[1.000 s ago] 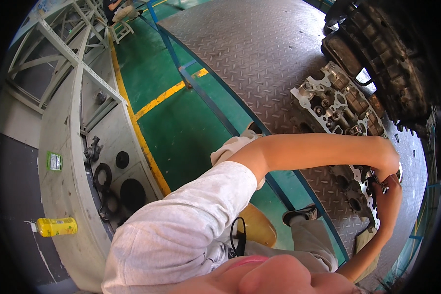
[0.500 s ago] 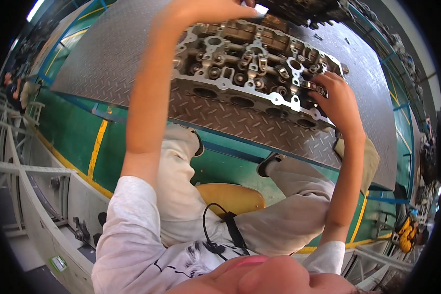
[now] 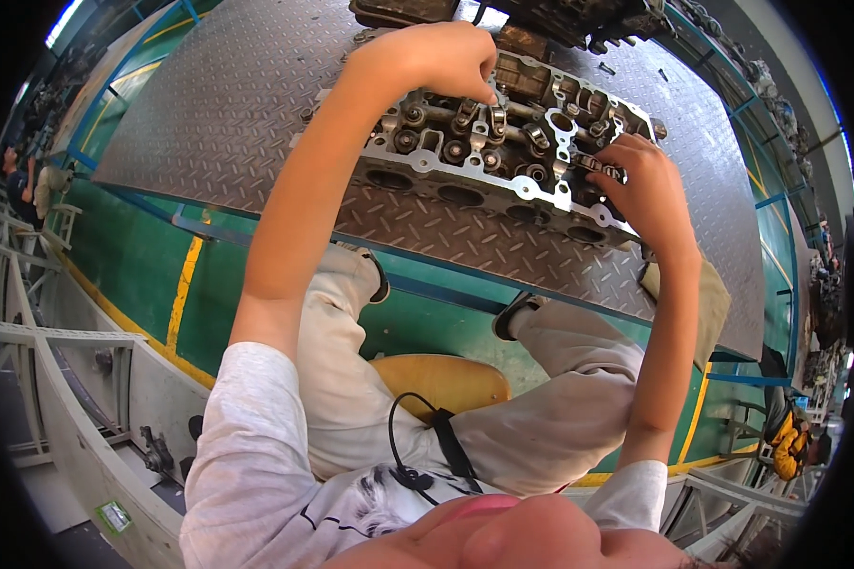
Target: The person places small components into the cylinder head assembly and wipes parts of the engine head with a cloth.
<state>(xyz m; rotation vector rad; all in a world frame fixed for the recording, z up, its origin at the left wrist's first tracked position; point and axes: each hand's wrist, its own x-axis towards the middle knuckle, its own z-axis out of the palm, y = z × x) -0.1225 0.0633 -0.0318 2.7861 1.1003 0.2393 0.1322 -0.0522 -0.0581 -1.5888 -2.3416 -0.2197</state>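
Observation:
A metal engine cylinder head [image 3: 489, 182] lies on the tread-plate bench, its round ports along the near side and several roller rocker arms in its bays. My left hand [image 3: 441, 59] is over its far middle, fingers curled down and thumb tip close beside an upright rocker arm [image 3: 497, 119]. Whatever is between those fingers is hidden. Toward the right end, my right hand [image 3: 647, 185] pinches a shiny rocker arm [image 3: 598, 167] between thumb and fingers, low in a bay of the head.
Behind the head stands a dark, greasy engine block part [image 3: 588, 21]. Two small bolts [image 3: 606, 68] lie on the tread-plate bench top [image 3: 209, 104]. A khaki cloth [image 3: 714, 308] hangs at the near right edge. A wooden stool [image 3: 465, 375] is between my legs.
My left hand has come down from the far block to the middle of the cylinder head. The right hand stays at the same bay, fingers still on the rocker arm.

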